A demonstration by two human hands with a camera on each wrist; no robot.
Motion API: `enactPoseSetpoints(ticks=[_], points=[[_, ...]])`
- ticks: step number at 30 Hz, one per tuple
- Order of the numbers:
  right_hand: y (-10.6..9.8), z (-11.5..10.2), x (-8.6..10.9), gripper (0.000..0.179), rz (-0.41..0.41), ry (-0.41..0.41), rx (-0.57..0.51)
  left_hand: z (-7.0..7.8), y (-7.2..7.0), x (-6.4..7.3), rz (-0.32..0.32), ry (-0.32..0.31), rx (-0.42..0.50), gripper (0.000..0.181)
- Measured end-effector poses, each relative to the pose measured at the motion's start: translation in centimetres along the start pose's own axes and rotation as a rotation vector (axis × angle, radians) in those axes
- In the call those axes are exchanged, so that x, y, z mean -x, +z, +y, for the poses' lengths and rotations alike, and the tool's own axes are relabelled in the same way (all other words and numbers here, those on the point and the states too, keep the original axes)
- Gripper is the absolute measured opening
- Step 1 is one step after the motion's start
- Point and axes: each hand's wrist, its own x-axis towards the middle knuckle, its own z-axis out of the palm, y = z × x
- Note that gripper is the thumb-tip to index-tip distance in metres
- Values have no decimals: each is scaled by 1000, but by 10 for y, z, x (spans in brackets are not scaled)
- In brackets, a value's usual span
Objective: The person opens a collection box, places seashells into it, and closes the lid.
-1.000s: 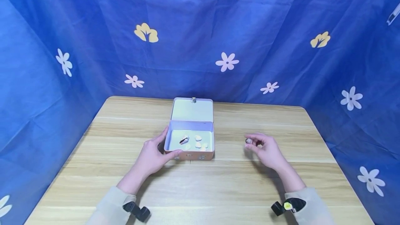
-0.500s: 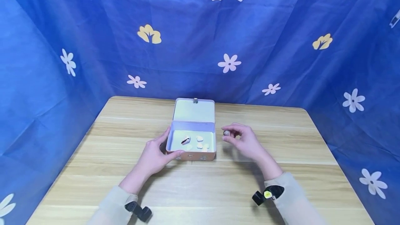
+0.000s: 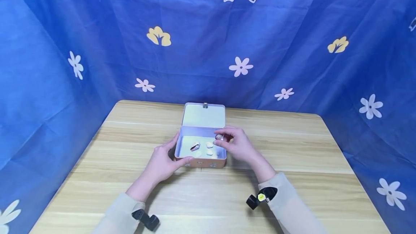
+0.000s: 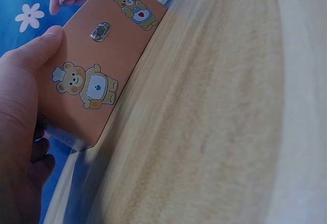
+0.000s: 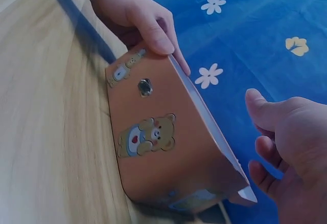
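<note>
An orange tin box point(image 3: 208, 163) with bear pictures and a latch on its front stands on the table, its white-lined lid point(image 3: 204, 116) raised at the back. My left hand point(image 3: 164, 162) grips the left side, thumb over the front rim. Between thumb and index finger, my right hand point(image 3: 238, 145) pinches a small dark patterned shell point(image 3: 219, 137) over the right part of the box. Inside lie a brown-streaked shell point(image 3: 195, 146) and several small whitish shells point(image 3: 209, 145). In the right wrist view, the fingers of the right hand point(image 5: 296, 147) hide the pinched shell.
A light wood-grain table point(image 3: 201, 198) carries the box near its back middle. Blue cloth point(image 3: 201, 46) printed with flowers hangs behind and along both sides. Each wrist wears a black camera on a strap point(image 3: 261, 197).
My right hand has moved left from the table's right part to over the box, carrying the dark shell. My left hand keeps its grip on the box.
</note>
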Motion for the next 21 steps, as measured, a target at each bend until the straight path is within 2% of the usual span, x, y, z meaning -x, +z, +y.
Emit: enactPoseSetpoints(ticks=[13,17,21], points=[[17,4,-7,27,-68,-70,39,-3,4,1,12,15,-10,109],[19,5,-8,28,-97,-83,93,-4,5,2,20,20,-10,109],[15,7,-7,29,-72,-127,131,-5,5,2,23,33,-20,109]])
